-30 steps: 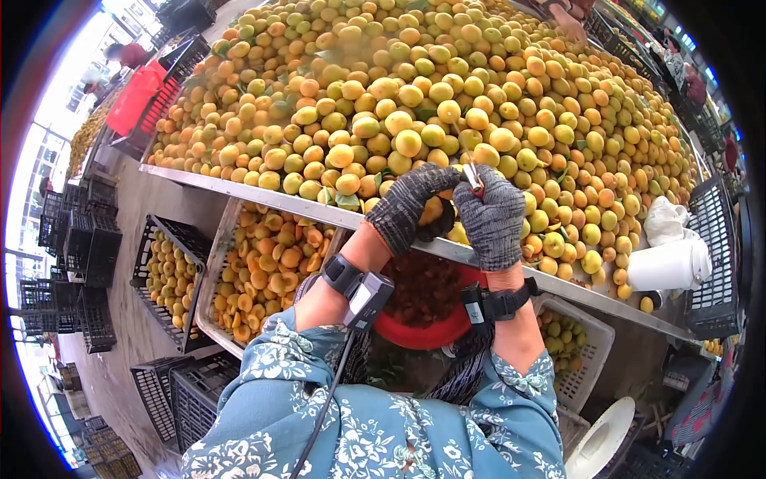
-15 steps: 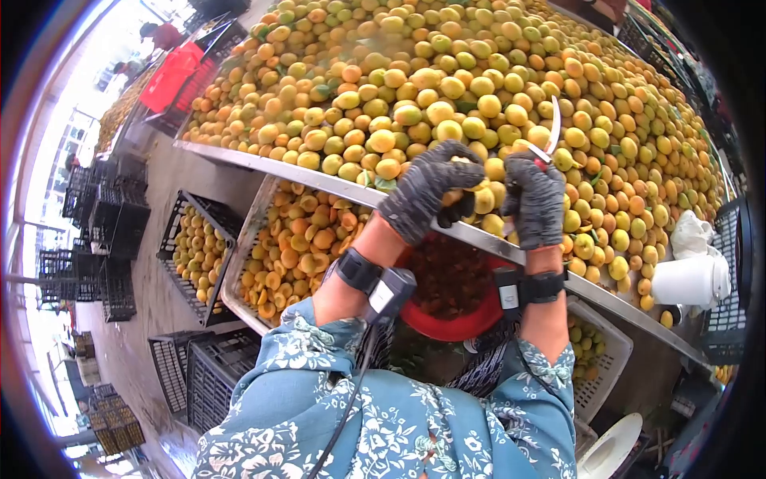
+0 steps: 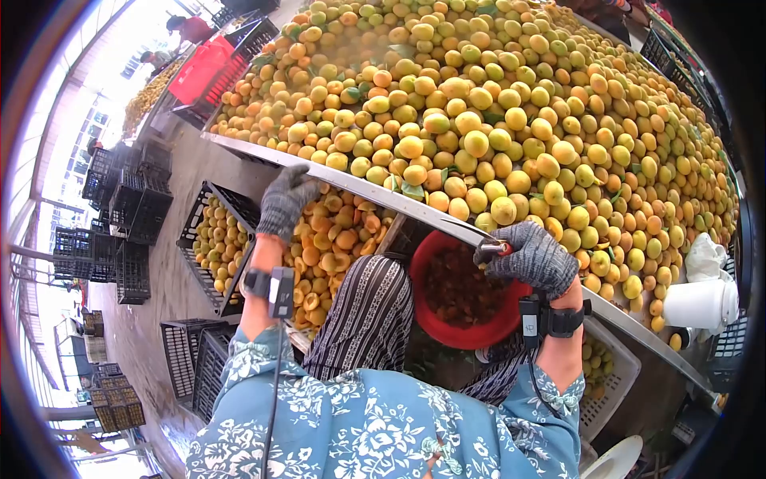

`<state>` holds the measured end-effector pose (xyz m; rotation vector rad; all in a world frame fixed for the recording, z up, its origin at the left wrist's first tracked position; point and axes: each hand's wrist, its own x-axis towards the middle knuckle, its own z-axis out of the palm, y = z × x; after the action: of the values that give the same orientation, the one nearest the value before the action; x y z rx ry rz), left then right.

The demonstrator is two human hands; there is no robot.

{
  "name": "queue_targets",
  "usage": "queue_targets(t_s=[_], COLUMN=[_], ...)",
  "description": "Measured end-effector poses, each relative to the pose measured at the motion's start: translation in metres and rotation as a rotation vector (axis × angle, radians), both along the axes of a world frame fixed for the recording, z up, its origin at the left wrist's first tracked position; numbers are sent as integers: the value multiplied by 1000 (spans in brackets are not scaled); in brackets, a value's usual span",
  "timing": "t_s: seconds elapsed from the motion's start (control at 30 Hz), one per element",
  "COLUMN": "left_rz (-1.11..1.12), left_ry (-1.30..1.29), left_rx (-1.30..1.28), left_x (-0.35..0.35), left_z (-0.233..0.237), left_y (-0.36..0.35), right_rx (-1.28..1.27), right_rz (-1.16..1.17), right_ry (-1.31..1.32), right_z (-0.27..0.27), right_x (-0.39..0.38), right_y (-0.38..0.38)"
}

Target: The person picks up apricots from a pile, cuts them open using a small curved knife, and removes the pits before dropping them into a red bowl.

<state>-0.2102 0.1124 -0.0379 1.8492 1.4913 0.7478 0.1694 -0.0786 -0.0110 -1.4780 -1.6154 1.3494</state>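
My left hand [image 3: 289,201], in a grey knit glove, is over the far end of a crate of halved apricots [image 3: 339,231], just below the metal table edge. Its fingers look apart, and no fruit shows in them. My right hand [image 3: 531,257], gloved alike, is closed around a curved-blade knife [image 3: 501,247]; only a bit of red and metal shows by the fingers. This hand is above the right rim of a red tub [image 3: 423,307], which holds dark brown pieces. Whole yellow-orange apricots [image 3: 479,144] are heaped on the table beyond both hands.
Black crates [image 3: 187,351] stand on the floor at left, one holding apricots [image 3: 215,243]. A white bucket [image 3: 694,303] is at the table's right end. My patterned trouser leg [image 3: 363,311] is between crate and tub. Other people [image 3: 191,30] are in the far background.
My left hand has moved left and down from the fruit heap to the halved-apricot crate. My right hand has come down towards the red tub, its blade now mostly hidden. My view has shifted slightly.
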Motion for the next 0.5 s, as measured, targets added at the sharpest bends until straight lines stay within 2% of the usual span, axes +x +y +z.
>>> queue_targets(t_s=[0.03,0.1,0.17,0.23,0.3,0.37,0.43,0.5], left_rz=[63,-69,-232,-326,-437,-390,-372,-348], left_ry=[-229,-352,-438,-463,-400,-223,206,397], left_rx=[-87,-21,-53,-43,-13,77,149,223], left_x=[24,68,116,160,197,229,247,263], left_z=[16,22,23,21,12,-2,4,0], left_y=[-3,-3,1,-2,4,12,9,3], right_rx=[-2,-65,4,-65,37,164,194,245], right_rz=[1,-115,-165,-335,-420,-612,-649,-762], right_ry=[0,176,183,446,403,569,553,590], right_z=[-1,4,15,18,14,11,5,3], right_x=[0,4,8,17,18,26,36,40], right_y=[-1,-2,-5,-5,-1,-3,-3,-4])
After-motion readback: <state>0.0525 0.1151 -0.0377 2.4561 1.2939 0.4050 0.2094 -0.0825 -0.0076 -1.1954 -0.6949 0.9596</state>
